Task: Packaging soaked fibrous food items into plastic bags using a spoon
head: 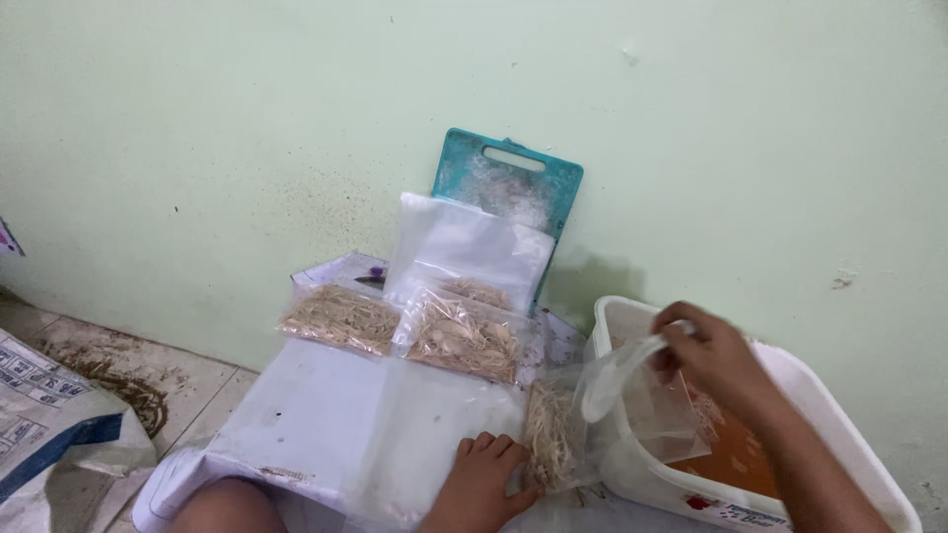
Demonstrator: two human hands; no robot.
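Left hand (481, 484) lies flat, fingers spread and open, pressing the near lower corner of a clear plastic bag partly filled with pale dried strips (568, 434). The bag sits just right of this hand, touching its fingertips, with its mouth tilted up toward the right. Right hand (713, 357) is up at the bag's far right, fingers closed, pinching the bag's open top edge; a white plastic scoop (617, 375) pokes into the bag mouth just left of that hand, motion-blurred, so whether the hand also grips the scoop's handle cannot be told. The bag's right side overlaps the rim of a white rectangular plastic tub (829, 415) at right; something orange-brown shows inside it.

All this rests on a white plastic sheet (316, 405) spread over a low surface, near centre. Farther off, two sealed clear packets of the same pale strips lie side by side: one at left (341, 318), one at centre (464, 336). Behind them a stack of empty clear bags (469, 247) leans on a teal plastic cutting board (523, 178) propped against the pale green wall (247, 128). A white woven sack (49, 415) lies on the floor at far left. A bare knee (227, 505) shows at the near edge.
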